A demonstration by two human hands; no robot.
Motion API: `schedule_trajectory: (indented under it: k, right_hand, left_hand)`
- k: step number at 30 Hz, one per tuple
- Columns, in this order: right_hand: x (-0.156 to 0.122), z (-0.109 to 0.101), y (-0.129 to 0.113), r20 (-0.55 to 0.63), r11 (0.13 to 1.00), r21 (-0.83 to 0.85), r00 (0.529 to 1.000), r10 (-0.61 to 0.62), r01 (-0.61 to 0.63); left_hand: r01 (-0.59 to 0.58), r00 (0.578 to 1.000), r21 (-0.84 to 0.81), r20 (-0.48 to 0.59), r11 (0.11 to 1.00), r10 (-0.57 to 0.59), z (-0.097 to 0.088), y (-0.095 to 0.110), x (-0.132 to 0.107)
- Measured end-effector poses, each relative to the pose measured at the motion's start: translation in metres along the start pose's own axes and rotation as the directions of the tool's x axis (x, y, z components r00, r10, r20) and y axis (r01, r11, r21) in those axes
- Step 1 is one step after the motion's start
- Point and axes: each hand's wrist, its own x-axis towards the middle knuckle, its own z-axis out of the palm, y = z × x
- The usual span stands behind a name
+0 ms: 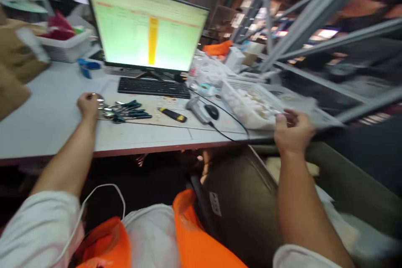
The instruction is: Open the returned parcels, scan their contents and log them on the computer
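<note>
Pliers with teal handles lie in a small pile on the desk, just past our left fingertips, handles pointing away from them. Our left hand sits at the shiny metal end of that pile, fingers curled in together, and it looks like they touch something silvery there, but the blur is bad enough that we can't tell if we're really gripping it.

Our right hand is way over on the other side, at the desk's right edge. Its fingers are bent around the near rim of a white basket full of small pale parts, and a clear plastic sheet lies just beyond the fingertips. Whether we pinch the rim or the plastic, we can't say.

Between the two hands, going from left fingers toward right: a yellow-and-black knife, a grey scanner, a black mouse. Behind those, further from our fingers, sit a keyboard and a monitor showing a spreadsheet.
</note>
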Motion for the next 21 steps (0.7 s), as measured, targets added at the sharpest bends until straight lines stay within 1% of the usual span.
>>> schedule_trajectory:
  k: [1, 2, 3, 5, 7, 8, 9, 10, 11, 12, 13, 14, 16, 17, 19, 20, 21]
  right_hand:
    - [-0.008, 0.032, -0.033, 0.16, 0.976, 0.149, 0.97, -0.181, 0.158]
    - [-0.021, 0.063, -0.068, 0.3, 0.921, 0.302, 0.892, -0.337, 0.246]
    - [-0.038, 0.095, -0.103, 0.432, 0.868, 0.41, 0.778, -0.457, 0.282]
    - [-0.077, 0.156, -0.167, 0.6, 0.798, 0.522, 0.535, -0.595, 0.302]
    - [-0.116, 0.215, -0.219, 0.7, 0.749, 0.569, 0.278, -0.658, 0.34]
    - [-0.133, 0.243, -0.238, 0.744, 0.725, 0.571, 0.13, -0.656, 0.385]
    - [-0.148, 0.267, -0.254, 0.784, 0.706, 0.558, 0.002, -0.621, 0.436]
    - [-0.161, 0.289, -0.266, 0.819, 0.688, 0.533, -0.094, -0.566, 0.493]
    - [-0.172, 0.306, -0.274, 0.844, 0.668, 0.508, -0.16, -0.512, 0.543]
    - [-0.181, 0.32, -0.278, 0.86, 0.65, 0.488, -0.196, -0.471, 0.582]
    - [-0.187, 0.33, -0.28, 0.868, 0.635, 0.474, -0.201, -0.454, 0.61]
    - [-0.192, 0.337, -0.28, 0.869, 0.625, 0.463, -0.182, -0.461, 0.628]
    - [-0.196, 0.344, -0.274, 0.855, 0.61, 0.45, -0.117, -0.505, 0.652]
    - [-0.196, 0.344, -0.27, 0.845, 0.606, 0.439, -0.076, -0.529, 0.663]
    - [-0.196, 0.343, -0.263, 0.832, 0.608, 0.407, -0.001, -0.555, 0.682]
    - [-0.196, 0.342, -0.26, 0.83, 0.62, 0.388, 0.035, -0.557, 0.682]
    - [-0.196, 0.341, -0.257, 0.83, 0.644, 0.361, 0.082, -0.551, 0.675]
  left_hand:
    - [0.029, 0.997, 0.03, -0.079, 0.999, -0.026, -0.017, -0.011, 0.006]
    - [0.049, 0.99, 0.045, -0.138, 0.998, -0.043, -0.028, -0.019, 0.01]
    - [0.059, 0.984, 0.045, -0.169, 0.997, -0.05, -0.035, -0.024, 0.012]
    - [0.061, 0.985, 0.015, -0.166, 0.998, -0.057, -0.037, -0.028, 0.012]
    - [0.054, 0.991, -0.02, -0.122, 0.998, -0.056, -0.032, -0.026, 0.009]
    - [0.047, 0.994, -0.029, -0.1, 0.998, -0.049, -0.029, -0.024, 0.006]
    - [0.033, 0.996, -0.035, -0.078, 0.999, -0.036, -0.027, -0.023, 0.004]
    - [0.013, 0.998, -0.038, -0.056, 0.999, -0.015, -0.025, -0.022, 0.002]
    - [-0.014, 0.999, -0.039, -0.03, 0.999, 0.013, -0.024, -0.021, 0.0]
    - [-0.045, 0.999, -0.036, -0.004, 0.998, 0.045, -0.024, -0.02, -0.001]
    - [-0.075, 0.997, -0.03, 0.021, 0.997, 0.076, -0.024, -0.02, -0.002]
    - [-0.102, 0.994, -0.02, 0.041, 0.995, 0.103, -0.024, -0.019, -0.003]
    - [-0.137, 0.989, 0.012, 0.047, 0.99, 0.137, -0.024, -0.018, -0.003]
    - [-0.145, 0.989, 0.036, 0.018, 0.989, 0.144, -0.025, -0.018, -0.002]
    - [-0.135, 0.986, 0.076, -0.084, 0.988, 0.142, -0.026, -0.019, 0.0]
    - [-0.119, 0.982, 0.08, -0.135, 0.99, 0.129, -0.026, -0.02, 0.001]
    - [-0.09, 0.981, 0.062, -0.168, 0.994, 0.1, -0.025, -0.021, 0.001]
